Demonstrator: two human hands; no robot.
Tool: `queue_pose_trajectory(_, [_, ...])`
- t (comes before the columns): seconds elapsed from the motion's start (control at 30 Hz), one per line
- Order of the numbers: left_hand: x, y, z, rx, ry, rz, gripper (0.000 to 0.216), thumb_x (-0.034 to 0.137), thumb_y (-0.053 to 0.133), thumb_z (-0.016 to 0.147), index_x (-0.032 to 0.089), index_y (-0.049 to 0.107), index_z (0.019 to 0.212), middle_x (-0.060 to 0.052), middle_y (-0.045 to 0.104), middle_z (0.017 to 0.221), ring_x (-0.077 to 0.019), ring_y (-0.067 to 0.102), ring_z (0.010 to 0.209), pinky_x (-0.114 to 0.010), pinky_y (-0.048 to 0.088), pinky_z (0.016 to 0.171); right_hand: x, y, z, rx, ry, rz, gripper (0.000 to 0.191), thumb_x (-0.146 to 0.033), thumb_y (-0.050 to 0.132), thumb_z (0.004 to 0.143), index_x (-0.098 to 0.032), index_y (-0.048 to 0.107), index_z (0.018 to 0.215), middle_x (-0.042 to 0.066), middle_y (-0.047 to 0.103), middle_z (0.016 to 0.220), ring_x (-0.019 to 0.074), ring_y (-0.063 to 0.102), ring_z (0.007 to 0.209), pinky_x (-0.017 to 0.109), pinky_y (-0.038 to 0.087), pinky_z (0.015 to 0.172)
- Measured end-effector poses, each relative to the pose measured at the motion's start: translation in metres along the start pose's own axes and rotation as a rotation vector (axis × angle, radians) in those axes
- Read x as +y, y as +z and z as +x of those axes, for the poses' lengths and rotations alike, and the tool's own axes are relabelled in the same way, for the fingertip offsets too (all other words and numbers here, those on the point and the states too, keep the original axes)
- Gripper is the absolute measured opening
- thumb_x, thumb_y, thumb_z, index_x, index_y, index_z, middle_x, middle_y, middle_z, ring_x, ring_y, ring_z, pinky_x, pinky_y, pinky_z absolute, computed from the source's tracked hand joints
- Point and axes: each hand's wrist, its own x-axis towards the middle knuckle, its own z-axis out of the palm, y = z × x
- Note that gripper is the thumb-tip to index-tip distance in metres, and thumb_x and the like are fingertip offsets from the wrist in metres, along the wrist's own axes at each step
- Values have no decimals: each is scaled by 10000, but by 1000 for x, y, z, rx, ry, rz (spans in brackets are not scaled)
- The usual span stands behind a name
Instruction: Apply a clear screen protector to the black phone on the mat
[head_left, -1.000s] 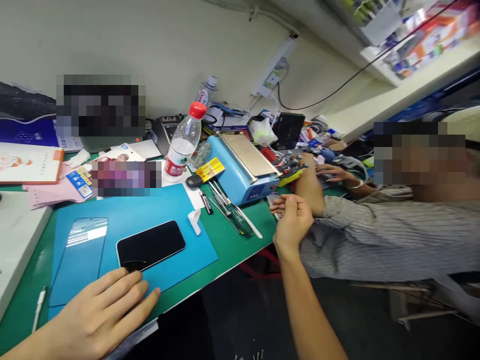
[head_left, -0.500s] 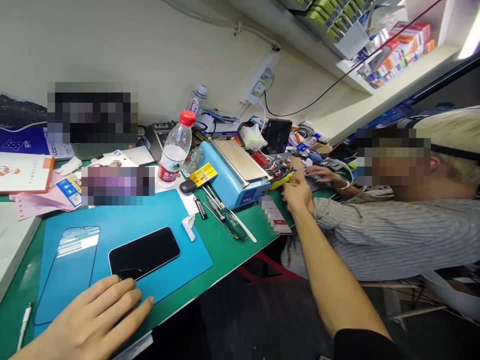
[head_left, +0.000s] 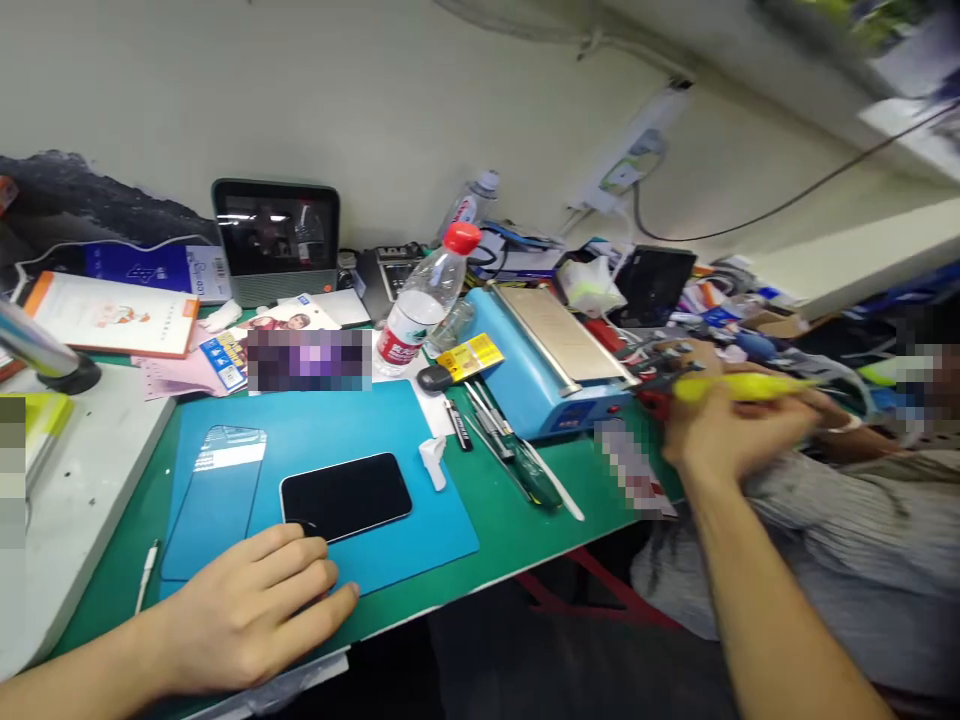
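Note:
My left hand (head_left: 251, 608) lies flat on the blue mat (head_left: 315, 440), fingers spread, its fingertips touching the near corner of a black phone (head_left: 346, 497). A clear screen protector (head_left: 215, 497) lies on the mat left of the phone. Out at the right, my right hand (head_left: 724, 432) is closed round a yellow-handled tool (head_left: 739, 387), which it holds up off the green bench (head_left: 510, 515). The tool is smeared by motion.
A blue heating plate machine (head_left: 551, 370), a water bottle with a red cap (head_left: 424, 300), screwdrivers and tweezers (head_left: 517, 465) lie behind the mat. A small screen (head_left: 275, 240) stands at the wall. Another person in a striped shirt (head_left: 855, 560) sits at the right.
My right hand reached to the cluttered area by the blue machine and has come away holding the yellow-handled tool. My left hand has stayed on the phone's corner. The view swung left.

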Motion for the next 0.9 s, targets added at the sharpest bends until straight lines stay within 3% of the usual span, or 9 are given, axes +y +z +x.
queue_pose_trajectory(0.1, [1, 0, 2, -6, 13, -22, 284, 120, 468, 1108, 139, 752, 1115, -55, 737, 884, -189, 714, 911, -331, 580, 909, -7, -18, -16, 79, 53, 77, 590, -601, 895, 782, -241, 625, 1163, 188, 639, 1376, 378, 646, 1271, 655, 483, 1137])
queue_pose_trajectory(0.2, [1, 0, 4, -15, 15, -55, 269, 116, 485, 1102, 122, 753, 1107, -61, 734, 893, -195, 712, 910, -334, 567, 894, -34, -41, -55, -46, 64, 224, 786, -762, 939, 559, -307, 541, 1062, 160, 712, 1185, 368, 760, 963, 647, 607, 922])
queue_pose_trajectory(0.27, [1, -1, 4, -22, 12, -64, 272, 110, 485, 1100, 119, 757, 1104, -63, 736, 902, -198, 710, 923, -336, 557, 898, -67, -58, -92, -246, 79, 314, 724, -719, 929, 635, -288, 580, 1100, 127, 742, 1082, 323, 767, 805, 597, 642, 784])
queue_pose_trajectory(0.33, [1, -1, 4, -31, 19, -71, 273, 104, 488, 1095, 115, 760, 1105, -62, 738, 909, -201, 710, 931, -342, 554, 900, -106, -72, -127, -491, 29, 229, 557, -626, 866, 810, -267, 646, 1174, 106, 770, 1013, 301, 769, 762, 498, 644, 664])
queue_pose_trajectory(0.43, [0, -1, 3, -30, 32, -76, 262, 99, 502, 1088, 106, 763, 1114, -63, 739, 911, -203, 713, 933, -349, 557, 903, -154, -81, -164, -750, -423, 119, 358, -544, 738, 987, -260, 689, 1200, 75, 798, 1079, 253, 795, 857, 403, 664, 733])
queue_pose_trajectory(0.5, [0, -2, 4, -28, 35, -70, 262, 102, 501, 1089, 105, 761, 1122, -65, 740, 910, -205, 717, 937, -350, 561, 901, -173, -80, -175, -875, -632, 128, 280, -439, 666, 1060, -236, 662, 1253, 69, 795, 1131, 224, 798, 935, 354, 665, 811])
queue_pose_trajectory(0.67, [0, -2, 4, -31, 34, -58, 285, 96, 474, 1095, 107, 758, 1122, -69, 737, 908, -207, 717, 942, -350, 560, 906, -183, -71, -176, -958, -851, 86, 311, -311, 623, 1087, -184, 618, 1370, 79, 775, 1121, 213, 778, 982, 346, 645, 865])
queue_pose_trajectory(0.9, [-2, -5, 2, -40, 9, -51, 385, 96, 384, 1123, 132, 767, 1151, -68, 750, 966, -191, 704, 998, -330, 518, 1009, -188, -71, -169, -1007, -901, 56, 351, -284, 644, 1071, -179, 599, 1402, 97, 787, 1178, 232, 770, 968, 363, 638, 809])
